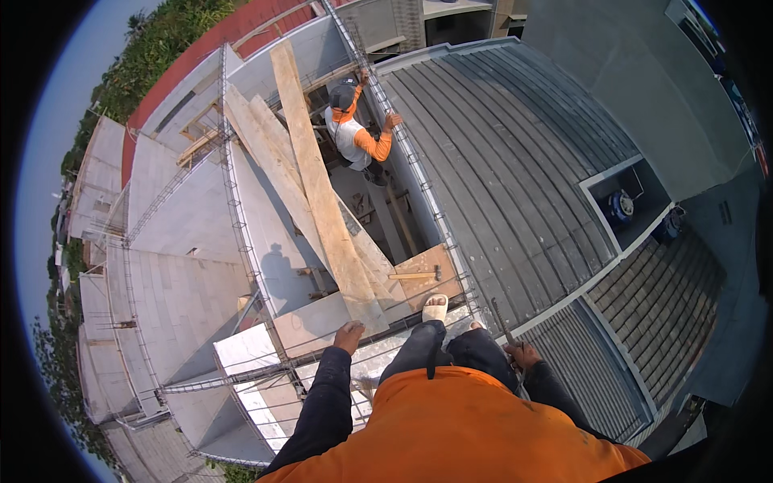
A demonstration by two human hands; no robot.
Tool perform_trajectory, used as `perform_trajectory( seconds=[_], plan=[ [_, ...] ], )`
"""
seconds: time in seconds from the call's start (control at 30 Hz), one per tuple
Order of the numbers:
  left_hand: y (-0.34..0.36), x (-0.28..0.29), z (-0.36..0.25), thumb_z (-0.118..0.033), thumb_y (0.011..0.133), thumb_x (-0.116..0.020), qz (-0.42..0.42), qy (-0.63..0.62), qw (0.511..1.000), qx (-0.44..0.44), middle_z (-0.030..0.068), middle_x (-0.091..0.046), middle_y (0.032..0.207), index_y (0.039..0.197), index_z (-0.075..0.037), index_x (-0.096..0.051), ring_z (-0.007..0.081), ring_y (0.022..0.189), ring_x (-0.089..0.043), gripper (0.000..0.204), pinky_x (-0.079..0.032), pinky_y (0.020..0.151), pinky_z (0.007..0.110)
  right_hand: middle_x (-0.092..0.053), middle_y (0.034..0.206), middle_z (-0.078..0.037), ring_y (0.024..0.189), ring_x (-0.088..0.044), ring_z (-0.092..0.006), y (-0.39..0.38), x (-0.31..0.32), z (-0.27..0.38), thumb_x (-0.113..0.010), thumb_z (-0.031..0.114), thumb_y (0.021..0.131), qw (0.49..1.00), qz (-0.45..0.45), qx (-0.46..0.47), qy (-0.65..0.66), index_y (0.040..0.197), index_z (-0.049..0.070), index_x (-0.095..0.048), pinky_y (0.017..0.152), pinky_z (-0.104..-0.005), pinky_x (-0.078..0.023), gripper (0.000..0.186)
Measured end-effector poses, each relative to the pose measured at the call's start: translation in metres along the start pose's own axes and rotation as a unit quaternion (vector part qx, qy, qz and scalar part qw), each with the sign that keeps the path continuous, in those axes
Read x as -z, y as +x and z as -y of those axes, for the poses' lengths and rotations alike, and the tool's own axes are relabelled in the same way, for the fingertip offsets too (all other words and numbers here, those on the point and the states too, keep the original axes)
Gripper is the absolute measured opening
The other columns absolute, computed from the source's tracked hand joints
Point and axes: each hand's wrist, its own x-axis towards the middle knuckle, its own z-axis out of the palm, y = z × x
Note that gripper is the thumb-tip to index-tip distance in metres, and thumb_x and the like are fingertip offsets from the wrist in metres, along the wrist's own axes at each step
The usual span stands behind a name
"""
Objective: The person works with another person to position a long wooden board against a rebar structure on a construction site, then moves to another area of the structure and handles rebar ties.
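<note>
My left hand [349,336] hangs loosely beside the lower end of a long wooden plank [326,205]; I see nothing in it, and its fingers look partly bent. My right hand [523,355], low on the right, is closed round a thin dark metal bar [502,319] that points up and away. A hammer [415,276] with a wooden handle lies on a plywood sheet [439,262] just ahead of my sandalled foot [435,307]. More boards [270,153] lie under and alongside the long plank.
A co-worker [354,133] in a cap stands lower down in the opening, hands on the wall's top edge. Rebar cages [431,193] run along the wall tops. Right of me slopes a grey ribbed roof [499,153]. Pale block walls [189,193] and drops lie left.
</note>
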Motion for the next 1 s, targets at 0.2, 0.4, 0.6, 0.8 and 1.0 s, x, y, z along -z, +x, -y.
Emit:
perform_trajectory(
  seconds=[0.2, 0.4, 0.6, 0.8, 1.0],
  plan=[
    [-0.09, -0.001, 0.034, -0.034, 0.087, -0.071, -0.026, -0.11, 0.979, 0.172, 0.0029, -0.07, 0.1, 0.111, -0.007, -0.07, 0.0158, 0.091, -0.064, 0.036, -0.048, 0.064, 0.03, -0.07, 0.078, -0.013, 0.062, -0.067, -0.0205, 0.014, 0.011, -0.014, -0.073, 0.032, 0.088, 0.99, -0.115, 0.01, -0.075, 0.113, -0.005, -0.065, 0.056, -0.0352, -0.054, 0.046],
    [-0.153, -0.045, 0.047, -0.031, 0.098, -0.058, 0.005, -0.087, 0.961, 0.262, 0.008, -0.068, 0.125, 0.131, -0.012, -0.06, 0.023, 0.113, -0.066, 0.038, -0.056, 0.085, 0.047, -0.069, 0.073, -0.014, 0.055, -0.066, -0.0231, 0.046, 0.061, -0.056, -0.063, 0.039, 0.095, 0.991, -0.127, 0.009, -0.029, 0.11, -0.006, -0.066, 0.049, -0.0365, -0.054, 0.048],
    [-0.165, -0.022, 0.093, -0.034, 0.1, -0.055, 0.043, 0.131, 0.99, 0.014, 0.0093, -0.065, 0.13, 0.137, -0.011, -0.055, 0.0274, 0.124, -0.059, 0.044, -0.052, 0.086, 0.05, -0.072, 0.102, -0.025, 0.102, -0.071, -0.0364, 0.05, 0.049, -0.017, -0.074, 0.053, 0.081, 0.988, -0.067, 0.003, -0.138, 0.112, -0.009, -0.066, 0.092, -0.0447, -0.053, 0.069],
    [-0.156, -0.047, 0.031, -0.038, 0.093, -0.061, -0.017, -0.079, 0.989, 0.126, 0.0077, -0.07, 0.121, 0.137, -0.009, -0.059, 0.0223, 0.111, -0.065, 0.053, -0.053, 0.077, 0.037, -0.07, 0.095, -0.018, 0.067, -0.068, -0.0195, 0.058, 0.066, 0.089, -0.075, 0.027, 0.086, 0.992, 0.066, 0.038, -0.101, 0.125, -0.01, -0.053, 0.049, -0.0345, -0.054, 0.058],
    [-0.174, -0.063, -0.025, -0.035, 0.092, -0.064, -0.055, -0.106, 0.986, 0.117, 0.0054, -0.069, 0.119, 0.132, -0.007, -0.062, 0.022, 0.112, -0.064, 0.049, -0.052, 0.078, 0.039, -0.067, 0.1, -0.021, 0.071, -0.068, -0.0242, 0.063, 0.071, 0.114, -0.052, 0.057, 0.098, 0.981, 0.058, 0.161, -0.091, 0.142, -0.002, -0.05, 0.051, -0.0353, -0.056, 0.073]
  ],
)
